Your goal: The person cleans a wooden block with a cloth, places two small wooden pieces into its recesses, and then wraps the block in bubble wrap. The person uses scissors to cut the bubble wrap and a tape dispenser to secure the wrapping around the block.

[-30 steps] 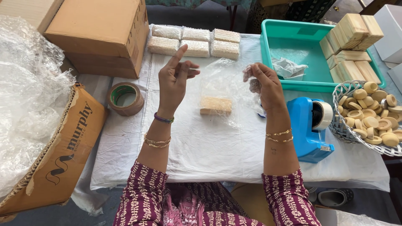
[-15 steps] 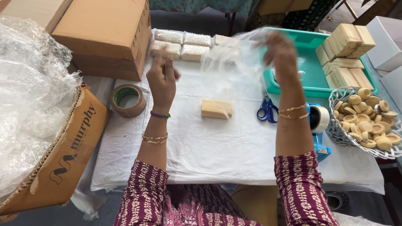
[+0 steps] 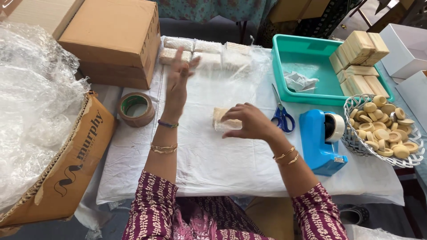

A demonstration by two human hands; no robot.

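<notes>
Our right hand (image 3: pixel 249 122) grips the rectangular tan soap bar (image 3: pixel 221 119) under crinkly clear film (image 3: pixel 222 75); our left hand (image 3: pixel 178 82) is spread wide, released, above the white cloth-covered bench (image 3: pixel 222 164).

A closed brown cardboard box (image 3: pixel 116 40) is seen at the table's far left. Just beside it, six small bubble-wrapped packages (image 3: pixel 205 52) are laid in two rows. An open brown box (image 3: pixel 66 164) with dark lettering, filled with bubble wrap (image 3: pixel 33 106), is placed at the near left. White boxes (image 3: pixel 407 44) are seen far right.
</notes>
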